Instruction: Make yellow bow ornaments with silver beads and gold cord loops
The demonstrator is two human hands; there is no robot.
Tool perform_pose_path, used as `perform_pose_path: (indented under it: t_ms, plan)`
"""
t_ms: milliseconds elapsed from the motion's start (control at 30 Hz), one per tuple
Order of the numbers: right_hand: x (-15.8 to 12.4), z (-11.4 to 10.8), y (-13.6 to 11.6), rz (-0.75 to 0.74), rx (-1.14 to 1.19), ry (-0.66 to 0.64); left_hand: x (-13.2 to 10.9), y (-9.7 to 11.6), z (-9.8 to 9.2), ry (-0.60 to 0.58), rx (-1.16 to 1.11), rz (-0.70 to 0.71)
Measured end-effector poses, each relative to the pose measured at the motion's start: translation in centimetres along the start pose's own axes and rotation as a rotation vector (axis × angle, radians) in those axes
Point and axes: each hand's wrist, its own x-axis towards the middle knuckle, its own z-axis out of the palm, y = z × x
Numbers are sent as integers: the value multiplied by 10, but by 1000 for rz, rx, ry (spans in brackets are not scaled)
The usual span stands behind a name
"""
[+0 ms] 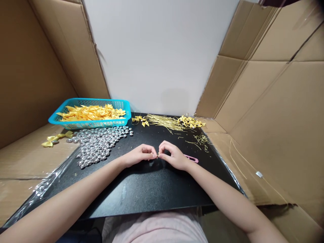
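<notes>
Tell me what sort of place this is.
Probably a small handcraft workstation: a black table between cardboard panels, with a blue basket of yellow ribbon pieces and a spread of shiny silver pieces.

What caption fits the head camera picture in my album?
Left hand and right hand pinch something tiny above a black table, near silver beads, golden strands and a blue basket of yellow ribbons.
</notes>
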Motion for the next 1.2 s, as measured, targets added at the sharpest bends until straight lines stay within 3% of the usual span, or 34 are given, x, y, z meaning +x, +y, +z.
perform_pose_path:
  t_ms: [600, 967, 1200]
  plan:
    - [1, -3, 4, 39, -3, 66, 1, -2, 3, 138, 85, -42]
    - [4, -8, 3, 59, 3, 165, 2, -10, 1, 162, 53, -33]
    - [3, -8, 4, 70, 30, 141, 2, -9, 2, 148, 35, -15]
